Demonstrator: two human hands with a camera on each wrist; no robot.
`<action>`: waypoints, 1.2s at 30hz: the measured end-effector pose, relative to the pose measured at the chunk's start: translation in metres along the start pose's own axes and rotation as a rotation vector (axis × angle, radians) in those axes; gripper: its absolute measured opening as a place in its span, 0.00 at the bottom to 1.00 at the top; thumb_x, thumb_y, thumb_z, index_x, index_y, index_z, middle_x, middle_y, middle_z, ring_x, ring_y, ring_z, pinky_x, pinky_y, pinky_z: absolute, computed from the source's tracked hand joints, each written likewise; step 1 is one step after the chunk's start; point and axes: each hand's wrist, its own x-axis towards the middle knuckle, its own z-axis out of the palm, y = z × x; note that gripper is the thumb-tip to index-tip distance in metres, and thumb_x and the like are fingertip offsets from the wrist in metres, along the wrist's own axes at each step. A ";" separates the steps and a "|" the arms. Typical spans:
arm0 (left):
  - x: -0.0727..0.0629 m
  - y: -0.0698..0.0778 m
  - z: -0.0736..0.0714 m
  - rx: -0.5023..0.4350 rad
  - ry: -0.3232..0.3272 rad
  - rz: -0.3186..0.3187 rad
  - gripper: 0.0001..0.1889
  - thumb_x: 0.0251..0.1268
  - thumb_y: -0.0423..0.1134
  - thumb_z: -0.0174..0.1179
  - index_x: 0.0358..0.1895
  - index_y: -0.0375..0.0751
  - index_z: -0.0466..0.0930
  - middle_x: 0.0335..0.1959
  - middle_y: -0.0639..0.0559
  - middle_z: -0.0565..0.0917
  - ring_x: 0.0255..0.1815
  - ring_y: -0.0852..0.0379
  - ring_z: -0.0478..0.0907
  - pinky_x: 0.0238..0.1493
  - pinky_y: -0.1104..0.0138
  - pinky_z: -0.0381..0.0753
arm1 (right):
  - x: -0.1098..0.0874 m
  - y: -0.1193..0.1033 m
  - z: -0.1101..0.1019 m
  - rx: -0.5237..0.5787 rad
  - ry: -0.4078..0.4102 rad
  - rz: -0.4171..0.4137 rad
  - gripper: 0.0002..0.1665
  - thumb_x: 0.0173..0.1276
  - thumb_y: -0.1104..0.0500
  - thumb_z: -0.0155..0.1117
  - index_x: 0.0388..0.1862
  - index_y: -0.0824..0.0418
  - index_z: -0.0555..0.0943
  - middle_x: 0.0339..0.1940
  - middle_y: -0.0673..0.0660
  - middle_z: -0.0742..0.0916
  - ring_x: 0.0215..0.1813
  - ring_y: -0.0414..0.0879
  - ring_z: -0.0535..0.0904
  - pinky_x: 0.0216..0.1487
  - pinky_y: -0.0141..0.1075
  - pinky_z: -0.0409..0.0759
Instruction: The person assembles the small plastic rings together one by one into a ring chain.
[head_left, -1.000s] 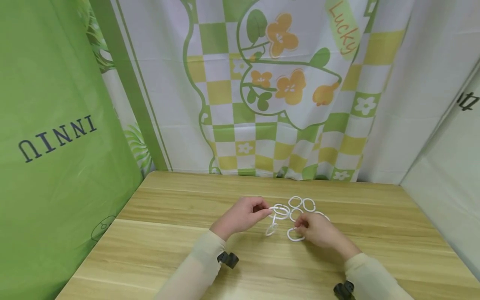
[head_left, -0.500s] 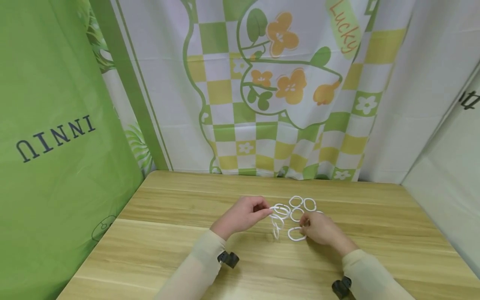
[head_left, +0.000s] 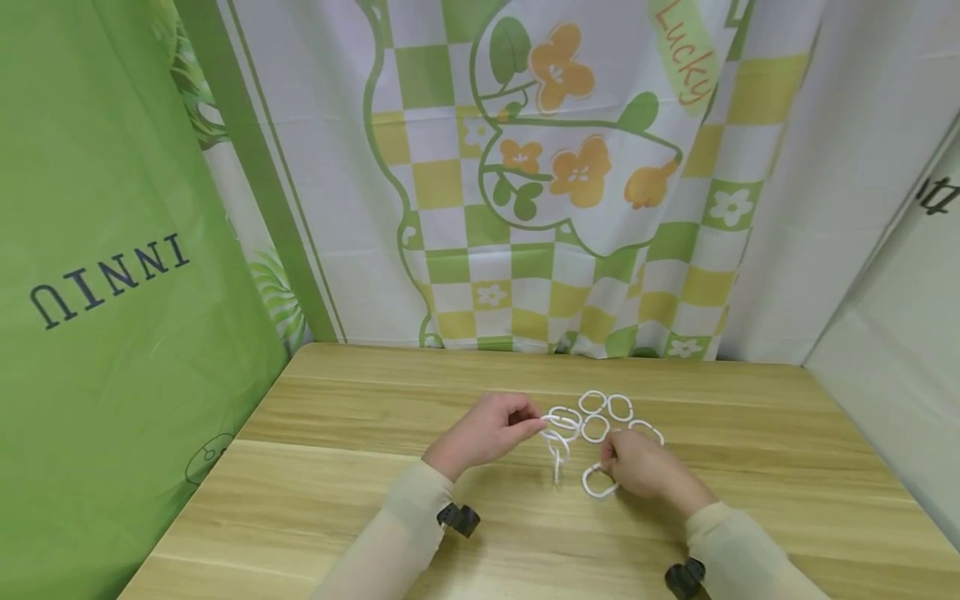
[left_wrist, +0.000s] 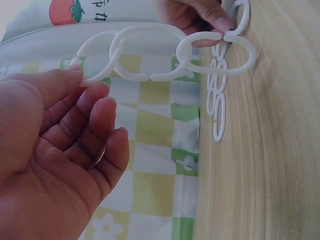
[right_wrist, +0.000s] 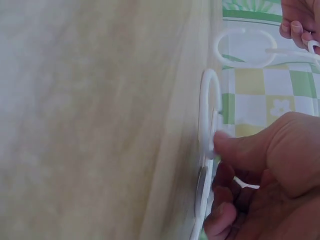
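In the head view, the left hand [head_left: 483,429] pinches the end of a chain of three linked white rings [left_wrist: 150,26], which hangs between the two hands, though whether its lowest ring meets the counter [head_left: 285,492] cannot be told. To its right, the right hand [head_left: 651,467], fingers curled in and thumb against the plastic, pinches the far right edge of a separate white ring [head_left: 598,497] at the near side of the group. Other loose white rings [head_left: 631,409] lie clustered farther back, before a checkered curtain [head_left: 438,184], some overlapping or touching.
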 end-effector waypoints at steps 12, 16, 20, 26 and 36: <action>0.001 -0.002 0.001 0.018 0.006 -0.028 0.08 0.72 0.44 0.59 0.39 0.44 0.83 0.28 0.58 0.80 0.27 0.65 0.71 0.30 0.71 0.73 | -0.010 -0.013 -0.021 0.223 0.125 -0.043 0.05 0.70 0.66 0.61 0.34 0.59 0.76 0.26 0.50 0.78 0.30 0.44 0.72 0.32 0.38 0.71; 0.001 -0.004 0.001 0.033 0.003 -0.038 0.08 0.72 0.44 0.59 0.38 0.46 0.83 0.27 0.61 0.78 0.27 0.65 0.70 0.29 0.71 0.72 | -0.014 -0.023 -0.032 0.237 0.152 -0.080 0.05 0.70 0.65 0.62 0.34 0.58 0.75 0.26 0.50 0.77 0.29 0.43 0.71 0.29 0.36 0.70; 0.003 -0.007 0.005 0.061 -0.010 -0.010 0.08 0.72 0.43 0.59 0.39 0.44 0.84 0.27 0.61 0.79 0.27 0.66 0.70 0.29 0.72 0.72 | -0.018 -0.034 -0.037 0.237 0.163 -0.112 0.05 0.69 0.63 0.64 0.35 0.56 0.77 0.29 0.50 0.80 0.30 0.42 0.73 0.29 0.35 0.72; 0.006 -0.009 0.011 0.084 -0.020 0.074 0.07 0.71 0.40 0.60 0.39 0.40 0.85 0.29 0.57 0.82 0.29 0.68 0.72 0.32 0.73 0.74 | -0.017 -0.042 -0.033 0.282 0.142 -0.129 0.04 0.68 0.63 0.65 0.35 0.57 0.79 0.31 0.50 0.82 0.33 0.42 0.76 0.32 0.34 0.76; 0.005 -0.004 0.018 0.128 -0.018 0.107 0.06 0.69 0.40 0.62 0.40 0.44 0.86 0.31 0.63 0.81 0.31 0.69 0.73 0.35 0.75 0.75 | -0.018 -0.045 -0.030 0.311 0.131 -0.127 0.03 0.68 0.63 0.65 0.34 0.57 0.79 0.30 0.50 0.82 0.33 0.42 0.76 0.32 0.35 0.76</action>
